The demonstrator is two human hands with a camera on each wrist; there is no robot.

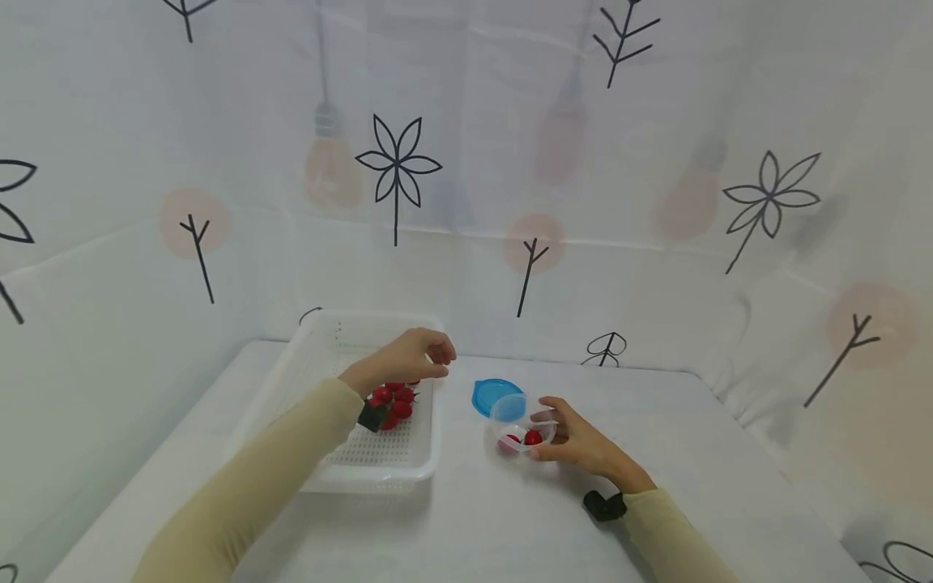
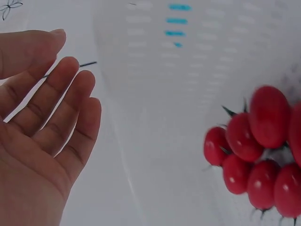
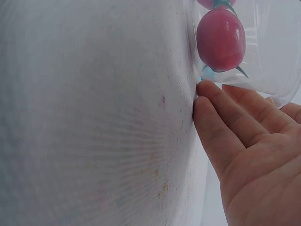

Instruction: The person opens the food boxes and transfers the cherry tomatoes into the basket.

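My left hand is above the right rim of a white perforated basket, palm and loosely bent fingers holding nothing. Inside that basket, left of centre in the head view, lies a cluster of red cherry tomatoes with green stems, partly hidden by my wrist. My right hand holds the right side of a clear plastic container, thumb at the near side and fingers at the far side. Two cherry tomatoes sit in the container. In the right wrist view the lower fingertips rest at the table beside its base.
A round blue lid lies on the white table just behind the container. A white cloth printed with plants and bulbs hangs along the back and sides. Each wrist wears a dark strap piece.
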